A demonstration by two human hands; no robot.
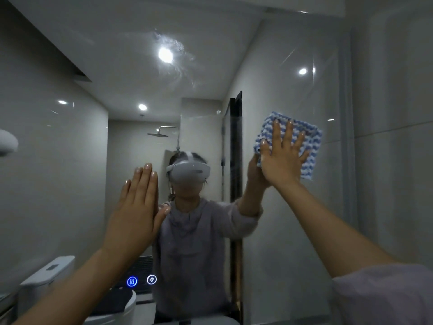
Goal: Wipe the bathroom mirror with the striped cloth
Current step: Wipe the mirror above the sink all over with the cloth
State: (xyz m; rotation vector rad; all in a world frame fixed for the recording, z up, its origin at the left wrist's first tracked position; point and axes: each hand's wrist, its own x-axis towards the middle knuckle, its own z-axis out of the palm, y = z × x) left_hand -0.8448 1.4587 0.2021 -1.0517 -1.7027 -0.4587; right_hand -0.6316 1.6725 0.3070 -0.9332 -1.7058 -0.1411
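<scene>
Striped cloth (pixel 312 143) pressed flat on mirror (pixel 210 73), upper right | right hand (pixel 281 160) spread, straight fingers pushing on cloth | left hand (pixel 136 214) released, fingers straight together, raised near mirror, lower left, holding nothing

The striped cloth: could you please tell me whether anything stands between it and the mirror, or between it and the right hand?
Nothing visible does. The right hand presses the striped cloth flat against the mirror; the left hand is raised flat, apart to the left.

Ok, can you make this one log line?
step: wipe | right hand: presses striped cloth flat on mirror | left hand: open, raised
</scene>
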